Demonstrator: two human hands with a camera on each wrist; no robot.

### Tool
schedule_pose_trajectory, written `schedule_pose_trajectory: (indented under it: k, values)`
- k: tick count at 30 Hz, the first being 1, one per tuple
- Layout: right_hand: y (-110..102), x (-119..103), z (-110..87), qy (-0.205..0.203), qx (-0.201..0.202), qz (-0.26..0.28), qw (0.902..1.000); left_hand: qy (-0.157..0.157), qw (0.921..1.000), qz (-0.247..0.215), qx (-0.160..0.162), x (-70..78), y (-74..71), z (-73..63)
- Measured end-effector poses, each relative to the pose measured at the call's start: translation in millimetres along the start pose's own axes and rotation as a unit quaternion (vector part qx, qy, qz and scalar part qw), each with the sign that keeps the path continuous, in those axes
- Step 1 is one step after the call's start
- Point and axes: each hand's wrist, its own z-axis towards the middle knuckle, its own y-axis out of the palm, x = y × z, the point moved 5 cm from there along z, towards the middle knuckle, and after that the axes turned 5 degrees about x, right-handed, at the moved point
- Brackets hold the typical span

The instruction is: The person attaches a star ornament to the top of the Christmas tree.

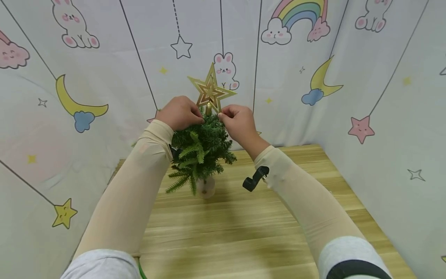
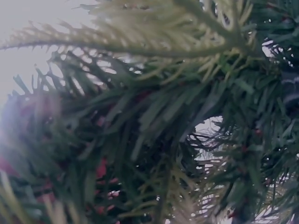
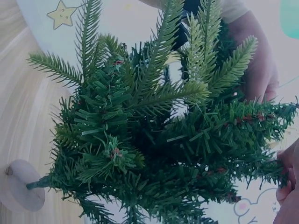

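Observation:
A small artificial Christmas tree [image 1: 205, 143] stands upright on a round wooden base [image 1: 206, 188]. Its top carries a gold star topper [image 1: 210, 93]. My left hand [image 1: 181, 112] is at the left of the treetop, thumb and finger pinching a branch just below the star. From the other side my right hand [image 1: 238, 122] pinches a branch tip, close under the star's lower right point. The right wrist view shows that branch [image 3: 261, 170] running to the fingers [image 3: 289, 177], with the left hand [image 3: 261, 70] beyond the greenery. Close, blurred needles [image 2: 140, 112] fill the left wrist view.
The tree stands toward the back of a wood-grain table [image 1: 223, 232]. White curtains [image 1: 195, 23] printed with rabbits, stars and moons hang behind and at both sides. A black strap [image 1: 256, 179] sticks out from the right wrist.

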Motion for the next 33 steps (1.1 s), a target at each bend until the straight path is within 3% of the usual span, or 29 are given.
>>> schedule_pose_trajectory:
  k: [10, 24, 30, 33]
  values:
    - [-0.5, 1.3, 0.7, -0.009, -0.006, 0.007, 0.9999, -0.019, 0.9996, -0.021, -0.002, -5.0, 0.9, -0.7]
    - [-1.6, 6.2, 1.6, 0.008, -0.009, 0.012, 0.9999, -0.030, 0.9991, -0.028, 0.009, -0.4, -5.1, -4.3]
    - [-7.5, 9.3, -1.5, 0.004, -0.006, 0.015, 0.9999, -0.025, 0.9986, -0.035, 0.032, 3.5, -18.6, -14.6]
    - [-16.1, 11.5, -4.6, -0.003, -0.014, 0.014, 0.9998, -0.018, 0.9976, -0.039, 0.055, 8.0, -32.4, -28.1]
